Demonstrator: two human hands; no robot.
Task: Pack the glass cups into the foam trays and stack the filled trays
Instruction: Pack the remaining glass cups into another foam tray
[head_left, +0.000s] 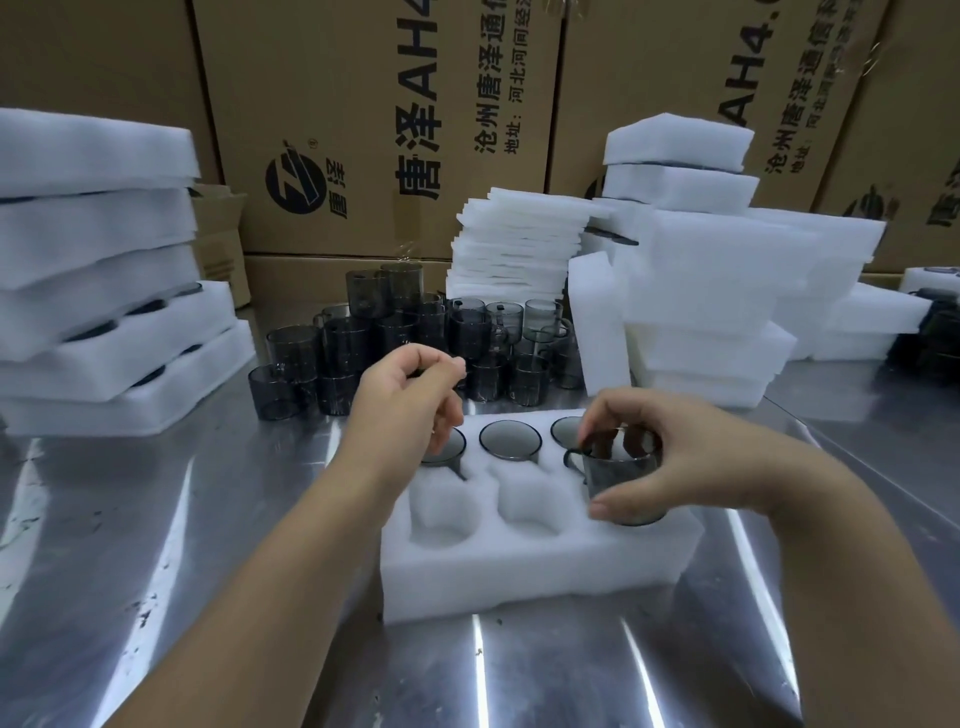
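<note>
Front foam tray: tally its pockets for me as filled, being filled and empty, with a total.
Pockets of the white foam tray with a seated smoky grey glass cup: 3
Pockets where the right hand grips a handled grey glass cup: 1
Empty pockets: 2
Total: 6 pockets

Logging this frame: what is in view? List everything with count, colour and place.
foam tray: one, white, table centre, six pockets
cups in tray: three, smoky grey, back row
held cup: one, smoky grey, at front right pocket
loose cups: many, smoky grey, heaped behind the tray
filled tray stack: one, white, left
foam sheets: one stack, white, back centre
foam blocks: several, white, right
cardboard boxes: several, brown, behind
table: one, shiny metal
left hand: above the tray's back left, fingers curled
right hand: grips the held cup
</note>
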